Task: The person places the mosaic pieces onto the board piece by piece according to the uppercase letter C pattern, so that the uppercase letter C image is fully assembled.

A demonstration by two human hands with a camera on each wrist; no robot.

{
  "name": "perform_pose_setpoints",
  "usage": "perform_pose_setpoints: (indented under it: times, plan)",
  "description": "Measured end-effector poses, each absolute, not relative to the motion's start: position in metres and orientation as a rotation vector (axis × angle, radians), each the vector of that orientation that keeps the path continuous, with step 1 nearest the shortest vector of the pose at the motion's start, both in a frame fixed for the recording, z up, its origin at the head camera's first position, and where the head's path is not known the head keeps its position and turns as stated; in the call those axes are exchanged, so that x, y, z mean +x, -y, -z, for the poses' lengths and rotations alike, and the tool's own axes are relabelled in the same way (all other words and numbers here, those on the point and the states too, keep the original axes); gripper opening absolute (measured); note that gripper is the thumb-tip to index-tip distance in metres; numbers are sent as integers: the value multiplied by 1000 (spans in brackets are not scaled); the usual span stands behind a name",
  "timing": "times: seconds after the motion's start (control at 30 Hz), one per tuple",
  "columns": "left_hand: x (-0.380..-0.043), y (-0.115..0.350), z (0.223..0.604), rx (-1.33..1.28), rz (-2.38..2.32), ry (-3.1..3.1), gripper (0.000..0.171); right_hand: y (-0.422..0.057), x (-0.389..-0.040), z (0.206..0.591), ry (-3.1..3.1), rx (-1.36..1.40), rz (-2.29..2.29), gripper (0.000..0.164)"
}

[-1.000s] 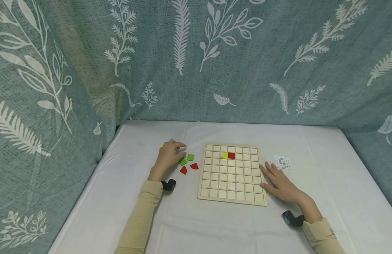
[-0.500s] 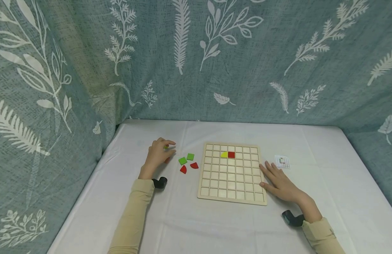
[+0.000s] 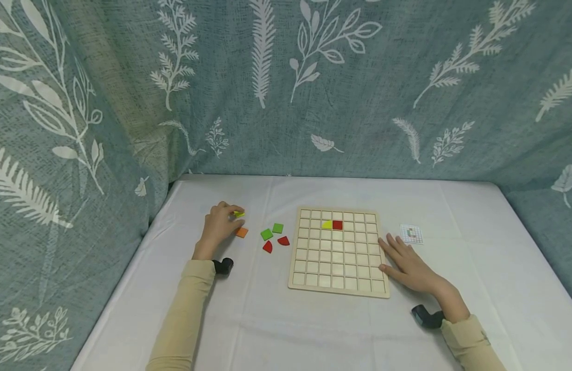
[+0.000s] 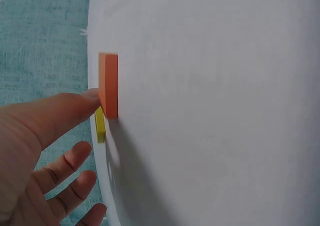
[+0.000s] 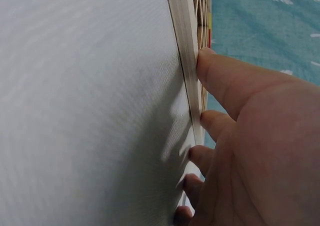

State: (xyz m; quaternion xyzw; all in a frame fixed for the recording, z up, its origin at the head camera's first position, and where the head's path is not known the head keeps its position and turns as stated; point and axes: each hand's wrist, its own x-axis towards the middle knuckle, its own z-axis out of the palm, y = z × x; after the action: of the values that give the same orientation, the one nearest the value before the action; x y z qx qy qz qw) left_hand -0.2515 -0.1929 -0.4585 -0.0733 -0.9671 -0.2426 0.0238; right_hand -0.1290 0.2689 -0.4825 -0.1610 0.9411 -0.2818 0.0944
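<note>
My left hand (image 3: 215, 224) is over the left side of the table, thumb and fingers apart. Close below its thumb lies an orange square tile (image 3: 241, 233). A yellow piece (image 3: 240, 214), partly hidden, shows at the fingertips. In the left wrist view the thumb overlaps the orange tile's edge, with the yellow piece behind. My right hand (image 3: 408, 268) lies spread, thumb and fingertips at the right edge of a wooden grid board (image 3: 338, 257). On that board, a yellow quarter-round piece (image 3: 327, 225) and a red square tile (image 3: 338, 225) sit side by side.
Between left hand and board lie two green square tiles (image 3: 266, 235) and two red quarter-round pieces (image 3: 283, 240). A small printed grid card (image 3: 411, 234) lies right of the board. A patterned curtain (image 3: 286, 129) hangs behind the white-covered table.
My left hand has moved left, away from the green tiles, and the orange tile has come into sight under it. The right hand has stayed at the board's edge.
</note>
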Motion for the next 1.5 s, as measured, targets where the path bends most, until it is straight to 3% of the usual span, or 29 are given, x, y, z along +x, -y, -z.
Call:
perform_pose_setpoints:
  times: [0.7,1.5]
  plan:
    - [-261,205,461,-206,723,3013,30,-271,-130,482,-2795,-497,836,68]
    - [-259,184,457,-249,721,2993,29,-270,-129,482,-2796,-484,839,68]
